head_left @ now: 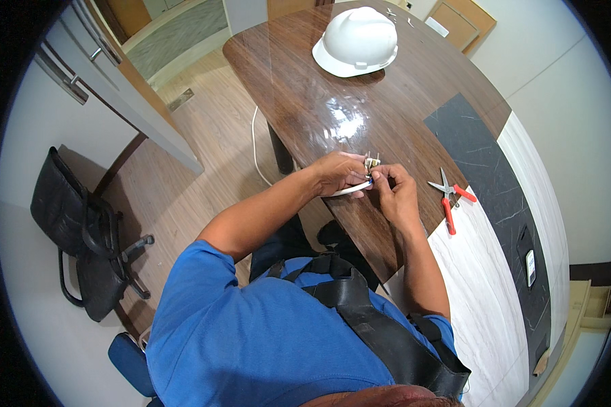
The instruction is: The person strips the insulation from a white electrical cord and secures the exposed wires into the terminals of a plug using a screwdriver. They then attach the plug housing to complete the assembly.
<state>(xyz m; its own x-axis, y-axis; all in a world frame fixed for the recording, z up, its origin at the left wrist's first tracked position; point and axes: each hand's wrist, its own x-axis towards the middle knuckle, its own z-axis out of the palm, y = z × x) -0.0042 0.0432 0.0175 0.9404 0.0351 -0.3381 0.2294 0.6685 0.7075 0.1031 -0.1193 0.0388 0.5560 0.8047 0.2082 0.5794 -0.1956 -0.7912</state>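
Over the table's near edge, my left hand (341, 174) is closed around an opened electrical plug (373, 163) with metal prongs pointing away. A white cable (353, 189) runs under the same hand towards the plug. My right hand (395, 192) meets it from the other side, thumb and finger pinched on thin wires (371, 179) at the cable's stripped end, where a bit of blue shows. Fingers hide much of the plug's inside. To the right lie pliers (448, 197) with red handles, their jaws spread and my hands apart from them.
A white hard hat (358, 42) sits at the far side of the dark wood table (285, 74). The cable's slack (254, 139) hangs to the floor at left. A phone-like device (530, 268) lies far right. A black office chair (88, 230) stands left.
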